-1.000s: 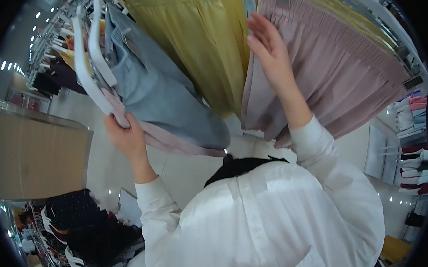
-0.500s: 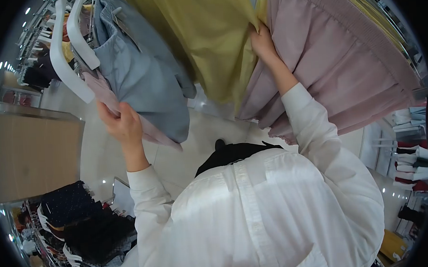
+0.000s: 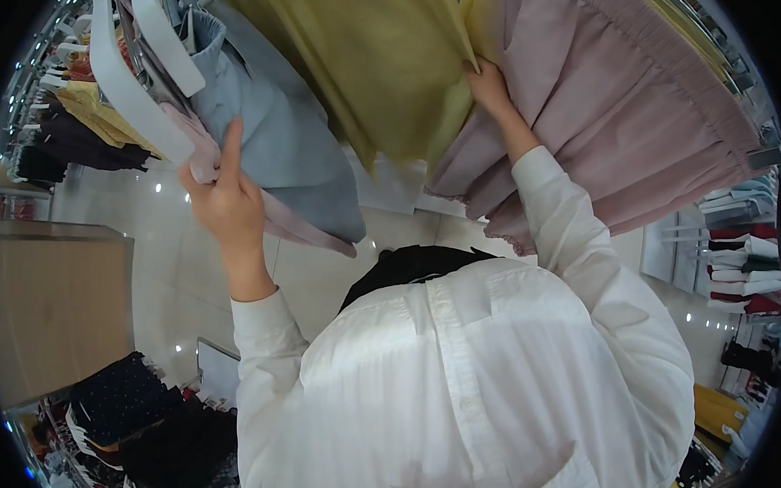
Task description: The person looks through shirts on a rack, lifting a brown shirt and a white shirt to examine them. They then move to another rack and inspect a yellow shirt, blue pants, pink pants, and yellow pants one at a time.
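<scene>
My left hand [image 3: 228, 204] is closed on a pale pink garment [image 3: 288, 223], with one finger pointing up against the light blue garment [image 3: 292, 134] beside it. White hangers [image 3: 122, 86] hang just above this hand. My right hand [image 3: 492, 90] pinches the edge of a mustard-yellow garment [image 3: 381, 68]; its fingertips are partly hidden in the cloth. Right beside that forearm hangs a mauve-pink garment [image 3: 609, 109] with a gathered elastic waistband and a ruffled hem.
A wooden panel or counter [image 3: 54, 306] stands at the left. Dark clothes [image 3: 166, 424] hang on a rack at the lower left, and more garments [image 3: 93, 123] hang at the upper left. Folded clothes [image 3: 745, 265] show at the right. Pale tiles [image 3: 167, 282] cover the floor.
My left hand has risen slightly and one finger now points up over the blue garment. The blue garment has swung a little to the right. My right hand keeps its pinch, slightly lower.
</scene>
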Available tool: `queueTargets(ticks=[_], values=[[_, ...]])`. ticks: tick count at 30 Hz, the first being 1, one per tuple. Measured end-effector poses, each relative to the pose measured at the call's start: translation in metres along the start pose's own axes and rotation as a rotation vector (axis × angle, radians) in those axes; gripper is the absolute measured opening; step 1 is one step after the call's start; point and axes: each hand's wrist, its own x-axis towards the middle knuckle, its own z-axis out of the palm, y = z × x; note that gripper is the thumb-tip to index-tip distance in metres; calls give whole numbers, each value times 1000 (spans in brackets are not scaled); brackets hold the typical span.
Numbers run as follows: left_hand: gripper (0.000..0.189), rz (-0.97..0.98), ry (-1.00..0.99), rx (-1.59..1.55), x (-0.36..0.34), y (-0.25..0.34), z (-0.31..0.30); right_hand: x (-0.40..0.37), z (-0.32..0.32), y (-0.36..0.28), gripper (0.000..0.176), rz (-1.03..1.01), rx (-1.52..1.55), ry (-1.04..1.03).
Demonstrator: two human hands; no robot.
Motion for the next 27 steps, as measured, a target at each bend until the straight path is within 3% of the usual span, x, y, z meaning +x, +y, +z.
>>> queueTargets(ticks=[4,8,10,11,12,13,14,15,16,17,18,19,20,21,22,23,24,25,26,27], values=[[53,130,97,-18,6,-7,6,-6,-9,27,29,-13,-138,80],[51,69,111,-103,7,-3,11,-17,-11,29,29,-140,4,37],[44,34,-82,-131,3,-6,11,-34,2,9,28,-27,188,-124],[44,36,-81,-141,5,0,9,-61,7,-22,23,48,115,-312],[41,13,-117,-292,9,14,5,-76,27,-29,18,143,-252,-653],[40,-8,-159,-443,13,25,4,-118,57,-45,15,138,-126,-661],[40,1,-169,-454,15,33,4,-171,72,-72,14,-162,64,-606],[42,33,-112,-389,18,42,7,-184,82,-105,14,-350,-207,-999],[46,64,-50,-323,21,49,10,-218,92,-118,21,-325,207,-716],[39,64,-6,-230,22,54,14,-216,88,-122,21,-322,213,-704],[39,77,-11,-231,18,51,16,-213,83,-127,24,-235,185,-971],[36,-46,-59,-219,11,39,17,-212,79,-131,27,-146,155,-1237],[33,-169,-106,-205,8,28,14,-202,76,-123,33,-184,197,-1281],[33,-161,-102,-202,10,20,6,-197,69,-114,37,-378,231,-1095],[30,-324,-121,-392,11,15,-3,-190,58,-104,43,-563,262,-903],[27,-491,-135,-582,11,9,-11,-174,46,-97,47,-502,263,-782],[27,-491,-129,-573,9,4,-18,-153,33,-93,52,-437,265,-665],[26,-410,-117,-396,7,1,-24,-122,3,-117,57,-38,174,-702],[25,-329,-105,-221,6,-2,-28,-88,3,-84,60,65,299,-490],[25,-331,-104,-213,6,-4,-31,-81,-24,-106,62,12,701,-272]])
